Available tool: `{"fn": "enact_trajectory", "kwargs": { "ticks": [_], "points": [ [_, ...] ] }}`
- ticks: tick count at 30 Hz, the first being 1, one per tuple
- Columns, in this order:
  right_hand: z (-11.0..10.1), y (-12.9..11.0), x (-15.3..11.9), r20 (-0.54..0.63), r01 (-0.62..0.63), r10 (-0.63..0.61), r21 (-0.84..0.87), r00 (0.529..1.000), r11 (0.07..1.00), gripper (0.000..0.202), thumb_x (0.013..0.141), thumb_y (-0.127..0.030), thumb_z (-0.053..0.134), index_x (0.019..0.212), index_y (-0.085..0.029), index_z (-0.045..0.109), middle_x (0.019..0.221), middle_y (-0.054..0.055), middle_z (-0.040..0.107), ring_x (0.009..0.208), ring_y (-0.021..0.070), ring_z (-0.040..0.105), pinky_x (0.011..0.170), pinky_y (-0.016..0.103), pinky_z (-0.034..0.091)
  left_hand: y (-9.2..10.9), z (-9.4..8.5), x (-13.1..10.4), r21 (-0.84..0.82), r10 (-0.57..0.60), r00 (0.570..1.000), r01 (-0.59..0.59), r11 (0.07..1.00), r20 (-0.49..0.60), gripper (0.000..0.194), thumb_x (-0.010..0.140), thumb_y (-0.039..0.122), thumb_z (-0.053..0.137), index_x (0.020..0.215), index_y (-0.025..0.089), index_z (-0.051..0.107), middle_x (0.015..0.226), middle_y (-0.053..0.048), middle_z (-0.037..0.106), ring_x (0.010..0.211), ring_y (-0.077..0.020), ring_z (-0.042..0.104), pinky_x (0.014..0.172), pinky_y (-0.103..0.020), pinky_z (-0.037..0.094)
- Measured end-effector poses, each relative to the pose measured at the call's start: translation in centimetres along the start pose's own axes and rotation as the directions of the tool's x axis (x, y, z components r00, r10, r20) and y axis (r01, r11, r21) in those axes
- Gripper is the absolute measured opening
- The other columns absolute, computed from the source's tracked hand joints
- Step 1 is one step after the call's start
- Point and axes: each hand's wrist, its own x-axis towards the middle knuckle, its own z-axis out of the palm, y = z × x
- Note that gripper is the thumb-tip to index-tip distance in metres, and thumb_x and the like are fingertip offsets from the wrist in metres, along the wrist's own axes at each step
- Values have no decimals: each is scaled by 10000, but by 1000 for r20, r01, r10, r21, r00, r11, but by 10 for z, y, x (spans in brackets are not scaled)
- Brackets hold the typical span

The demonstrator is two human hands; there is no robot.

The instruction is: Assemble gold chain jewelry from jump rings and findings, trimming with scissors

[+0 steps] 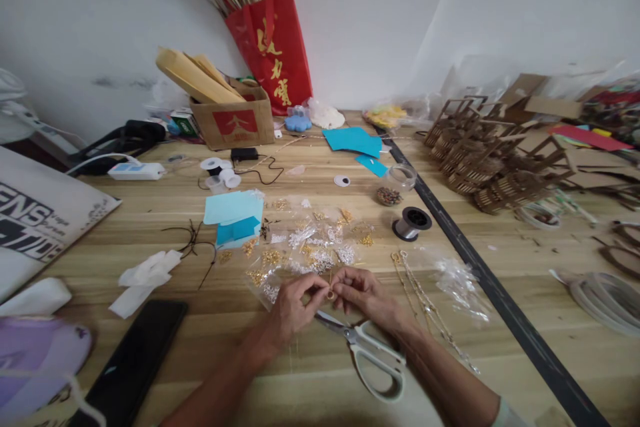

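Observation:
My left hand (301, 298) and my right hand (361, 290) meet over the table, each closed in a fingertip pinch. Between them is a small gold ring-shaped piece (331, 294); its exact kind is too small to make out. Just below lie scissors (377, 353) with pale handles, partly behind my right forearm. Beyond my fingers, clear bags of gold and silver jewelry findings (305, 247) are spread out. To the right of my right hand lie several gold and silver chains (425, 300).
A wire spool (412, 223) and a glass jar (401, 177) stand back right. A black phone (137, 360) lies front left. Small woven baskets (490, 153) line the right side. At the back are a cardboard box (233, 123) and a red bag (273, 47).

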Motion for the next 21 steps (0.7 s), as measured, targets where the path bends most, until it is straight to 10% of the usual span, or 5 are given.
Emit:
{"fn": "enact_trajectory", "kwargs": {
  "ticks": [21],
  "points": [
    [0, 0, 0, -49, -25, 27, 42, 998, 999, 342, 759, -466, 683, 783, -145, 567, 648, -5, 599, 521, 80, 535, 457, 176, 415, 0, -7, 6, -216, -126, 992, 127, 968, 16, 124, 807, 177, 575, 690, 144, 599, 701, -35, 606, 687, -149, 569, 652, -245, 440]
  ]
}}
